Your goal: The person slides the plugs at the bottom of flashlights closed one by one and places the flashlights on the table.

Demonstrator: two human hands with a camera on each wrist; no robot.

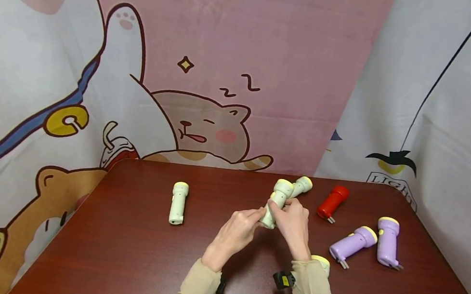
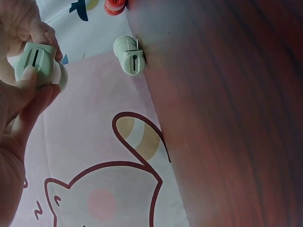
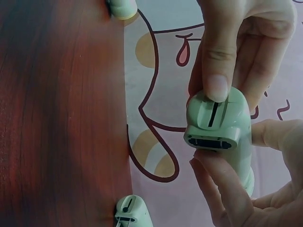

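Observation:
Both hands hold a pale green flashlight [image 1: 277, 203] above the table, its yellow-rimmed head tilted up and away. My left hand [image 1: 238, 232] pinches the tail end, and its thumb rests on the slotted end face in the left wrist view. My right hand [image 1: 294, 224] grips the body from the other side. No prongs stick out of the held flashlight [image 3: 220, 120] in the right wrist view. Just behind it lies another pale green flashlight [image 1: 302, 187], whose two metal prongs stick out in the left wrist view.
A pale green flashlight [image 1: 178, 203] lies at the left. To the right are a red flashlight [image 1: 333, 202] and two purple ones, a slanted purple flashlight [image 1: 352, 244] and an outer purple flashlight [image 1: 388, 242], all with prongs out. My right sleeve mostly hides another yellow-rimmed flashlight [image 1: 322, 263].

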